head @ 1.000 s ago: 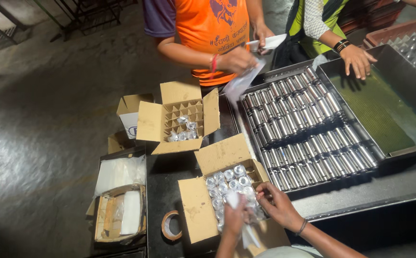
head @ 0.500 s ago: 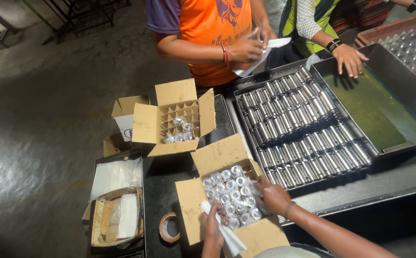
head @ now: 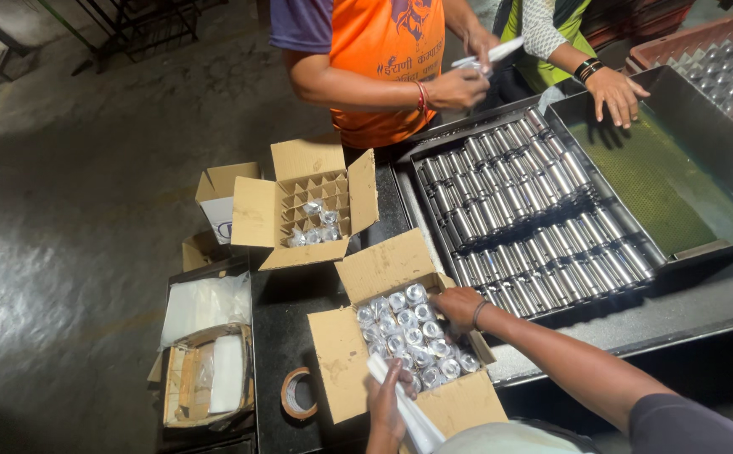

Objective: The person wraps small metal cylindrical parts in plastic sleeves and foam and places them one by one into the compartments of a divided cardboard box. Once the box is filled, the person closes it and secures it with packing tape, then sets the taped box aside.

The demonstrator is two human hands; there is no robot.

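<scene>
Left hand (head: 386, 395): closed around a folded white sheet (head: 404, 408) at the near edge of the nearer cardboard box (head: 379, 273), with the sheet slanting over the box's front flap.
Right hand (head: 459, 307): fingers curled over the far right corner of the same box; it seems to pinch one of the parts, but the fingertips are hidden, so I cannot tell for sure.
Nearer box contents: shiny metal cylinders (head: 412, 336) standing on end, packed close and filling most of the box (each looks wrapped in clear film).
Second cardboard box (head: 253, 210): open, further away to the left, with a card grid inside and only a few cylinders in its cells.
Tape roll (head: 299, 393): flat on the dark table (head: 686, 307), just left of the nearer box.
Metal tray (head: 421, 155): to the right of the boxes, holding rows of cylinders lying on their sides.
Green-bottomed tray (head: 703, 118): touching the metal tray's right side.
Co-workers: a person in an orange shirt (head: 387, 59) holds a white sheet beyond the tray; another person's hand (head: 612, 91) rests on the green-bottomed tray's rim.
</scene>
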